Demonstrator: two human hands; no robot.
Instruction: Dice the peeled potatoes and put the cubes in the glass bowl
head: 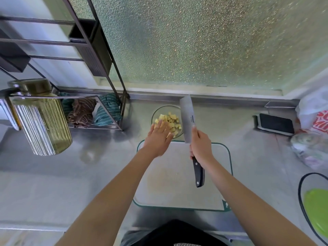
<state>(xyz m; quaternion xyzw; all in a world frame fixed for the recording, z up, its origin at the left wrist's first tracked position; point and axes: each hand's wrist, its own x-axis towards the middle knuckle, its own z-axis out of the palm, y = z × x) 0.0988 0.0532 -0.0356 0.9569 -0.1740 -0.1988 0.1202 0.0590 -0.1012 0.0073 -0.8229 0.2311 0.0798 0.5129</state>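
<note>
A glass bowl (pixel 160 109) stands on the steel counter just beyond the cutting board (pixel 174 181), holding several yellow potato cubes (pixel 173 121). My left hand (pixel 158 137) reaches over the bowl's near rim with its fingers stretched flat and holds nothing. My right hand (pixel 199 144) grips the black handle of a cleaver (pixel 188 119), whose broad blade stands on edge along the bowl's right side, pointing away from me. The board's surface is bare, with no potato on it.
A wire rack with folded cloths (pixel 95 110) stands left of the bowl, with a ribbed green glass jug (pixel 42 121) nearer me. At right are a black sponge-like block (pixel 275 123), plastic bags (pixel 312 132) and a bowl with a green lid (pixel 316 205).
</note>
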